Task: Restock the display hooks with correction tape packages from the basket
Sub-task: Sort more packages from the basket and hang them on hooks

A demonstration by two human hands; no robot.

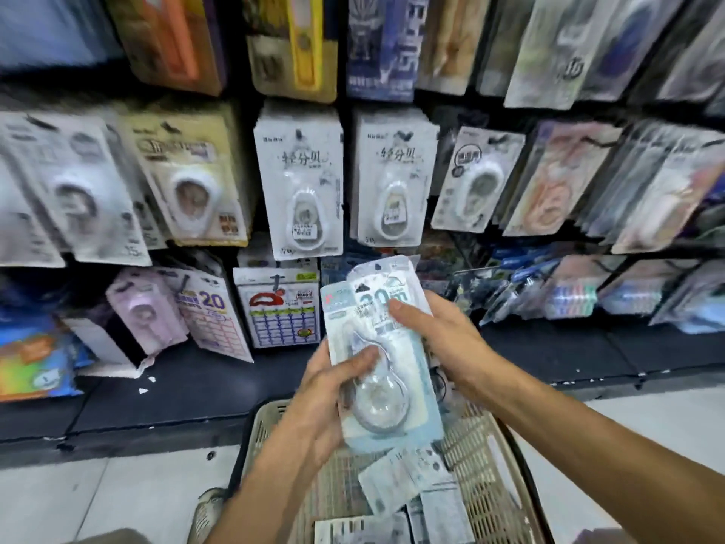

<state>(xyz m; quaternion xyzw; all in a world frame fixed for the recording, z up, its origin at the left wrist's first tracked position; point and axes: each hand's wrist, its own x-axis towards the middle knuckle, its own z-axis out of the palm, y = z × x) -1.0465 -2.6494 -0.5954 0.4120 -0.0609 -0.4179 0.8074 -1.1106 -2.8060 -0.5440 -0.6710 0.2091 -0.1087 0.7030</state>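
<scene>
Held a light, stiff, slick pack (382,363) in both hands: left hand (325,402) round the lower blister, right hand (435,339) pinching near the top; best gripped by card edges over the basket (506,477).

Behind the held correction tape package (382,359), the packages further back in the stack are mostly hidden. Below it, the basket (506,480) runs off the bottom edge. Hanging packages (663,186) far right of it are blurred.

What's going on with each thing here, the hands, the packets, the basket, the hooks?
Left hand: grips the packages low.
Right hand: pinches them near the top.
Correction tape packages: held above the basket, not hung.
Basket: holds more packets.
Display hooks: carrying hung packages.
</scene>
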